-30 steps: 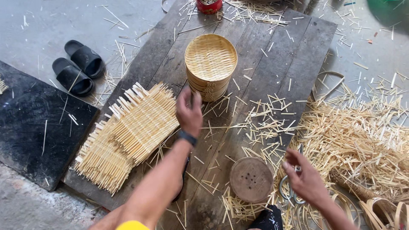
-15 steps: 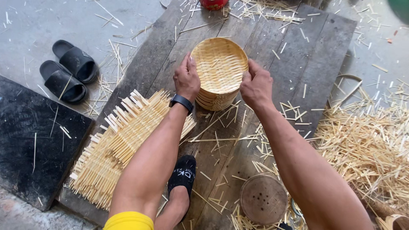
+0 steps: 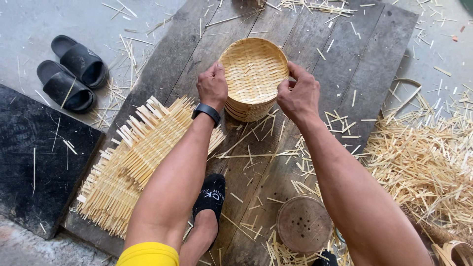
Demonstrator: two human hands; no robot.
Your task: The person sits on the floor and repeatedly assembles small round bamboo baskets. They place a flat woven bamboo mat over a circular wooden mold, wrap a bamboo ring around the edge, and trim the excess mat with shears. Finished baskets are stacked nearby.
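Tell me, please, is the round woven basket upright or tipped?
Upright: the woven basket stands on the wooden boards, woven inside facing up, gripped by both hands.

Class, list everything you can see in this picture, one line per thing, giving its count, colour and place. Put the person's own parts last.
round woven bamboo baskets: a nested stack, pale yellow, upper middle of the boards, held on both sides
flat woven bamboo mats: a pile, pale yellow, left edge of the boards
weathered wooden boards: several, grey-brown, centre, under the work
round wooden disc with holes: one, brown, low on the boards
loose bamboo strips: a heap, straw colour, right side
black slide sandals: two, upper left on the concrete
dark mat: one, black, far left
black wristband: one, left wrist
black sock: one, on the foot between the arms
left hand: on the baskets' left rim
right hand: on the baskets' right rim
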